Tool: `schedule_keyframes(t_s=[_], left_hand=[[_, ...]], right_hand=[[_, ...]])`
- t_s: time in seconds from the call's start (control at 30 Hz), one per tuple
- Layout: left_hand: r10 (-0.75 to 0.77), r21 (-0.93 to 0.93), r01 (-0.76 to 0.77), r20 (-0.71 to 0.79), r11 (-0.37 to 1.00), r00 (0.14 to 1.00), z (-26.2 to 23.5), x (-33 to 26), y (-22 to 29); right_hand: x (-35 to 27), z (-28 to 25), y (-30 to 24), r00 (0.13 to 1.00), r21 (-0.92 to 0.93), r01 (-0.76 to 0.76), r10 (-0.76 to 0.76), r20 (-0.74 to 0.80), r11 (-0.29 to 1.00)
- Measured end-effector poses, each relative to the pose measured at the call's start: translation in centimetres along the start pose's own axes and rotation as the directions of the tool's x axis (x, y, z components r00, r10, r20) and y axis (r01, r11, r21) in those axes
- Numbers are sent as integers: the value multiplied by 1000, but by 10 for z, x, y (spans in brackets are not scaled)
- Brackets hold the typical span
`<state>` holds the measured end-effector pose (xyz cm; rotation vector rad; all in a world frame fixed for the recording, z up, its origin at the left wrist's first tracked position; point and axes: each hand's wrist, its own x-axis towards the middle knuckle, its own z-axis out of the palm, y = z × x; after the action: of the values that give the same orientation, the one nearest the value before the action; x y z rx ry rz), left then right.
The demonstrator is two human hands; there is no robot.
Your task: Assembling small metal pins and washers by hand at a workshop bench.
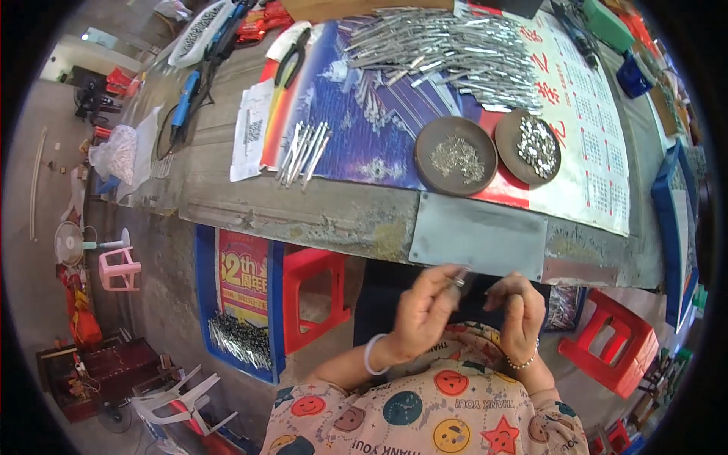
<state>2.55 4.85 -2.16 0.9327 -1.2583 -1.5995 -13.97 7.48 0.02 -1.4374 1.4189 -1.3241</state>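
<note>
My left hand [428, 309] is closed in a pinch around a small shiny metal piece [459, 280], just off the table's front edge. Beside it, my right hand [520, 309] is curled with thumb and fingers together; what it holds, if anything, is too small to make out. A grey metal plate [478, 235] lies on the table edge in front of both hands. Beyond it stand two round brown dishes: the left dish [426, 171] bears tiny metal parts [458, 159], the right dish [523, 168] flat silvery pieces [538, 148].
A large heap of metal strips [455, 53] covers the back of a printed calendar sheet [584, 144]. Several strips [305, 152] lie left, near black-handled pliers [291, 61] and a blue tool [182, 102]. Below are a blue-rimmed tray [203, 296] and red stools [334, 292].
</note>
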Motion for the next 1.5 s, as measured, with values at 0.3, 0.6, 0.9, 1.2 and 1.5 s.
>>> schedule_keyframes(t_s=[0.3, 0.6, 0.9, 1.2, 1.5], left_hand=[[470, 719, -110, -323, 686, 822, -147, 100, 55], [520, 974, -3, -118, 226, 846, -183, 153, 44], [549, 971, -34, -106, 238, 829, -161, 143, 67], [416, 819, -403, 227, 409, 881, -95, 227, 75], [437, 868, -481, 387, 124, 812, -77, 307, 32]], right_hand=[[9, -30, 26, 982, -241, 29, -73, -177, 970], [17, -44, 45, 932, -376, 48, -177, -315, 925], [21, -36, 50, 917, -490, 148, -305, -258, 859], [20, -38, 51, 918, -583, 163, -339, -205, 796], [20, -36, 52, 910, -603, 199, -374, -179, 773]])
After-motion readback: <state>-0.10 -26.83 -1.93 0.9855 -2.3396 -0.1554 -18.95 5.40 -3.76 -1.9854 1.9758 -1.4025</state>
